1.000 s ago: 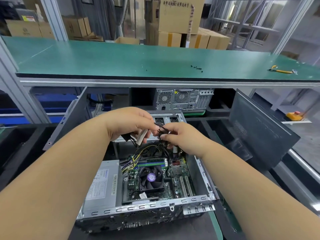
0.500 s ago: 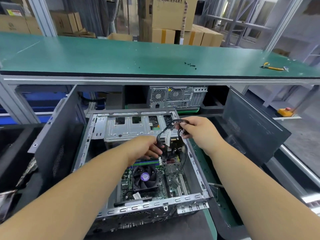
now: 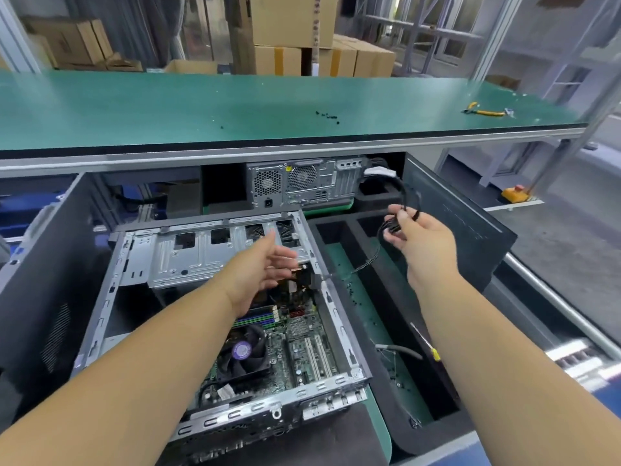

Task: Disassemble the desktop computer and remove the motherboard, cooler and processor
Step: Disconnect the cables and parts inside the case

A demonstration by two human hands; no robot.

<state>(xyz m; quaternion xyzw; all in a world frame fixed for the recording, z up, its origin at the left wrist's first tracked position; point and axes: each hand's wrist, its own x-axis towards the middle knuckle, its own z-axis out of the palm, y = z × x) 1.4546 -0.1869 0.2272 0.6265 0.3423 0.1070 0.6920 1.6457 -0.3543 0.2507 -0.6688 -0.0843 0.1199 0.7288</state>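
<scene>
My right hand pinches a looped black cable; my left hand hovers with fingers spread wide over the ribbed steel computer case.

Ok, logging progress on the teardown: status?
Right hand holds black cable bundle over foam tray. Left hand open above open case. Cooler fan still on motherboard.

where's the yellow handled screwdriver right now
In the head view the screwdriver lies in the black foam tray, right of the open case, beside the right forearm.
</scene>
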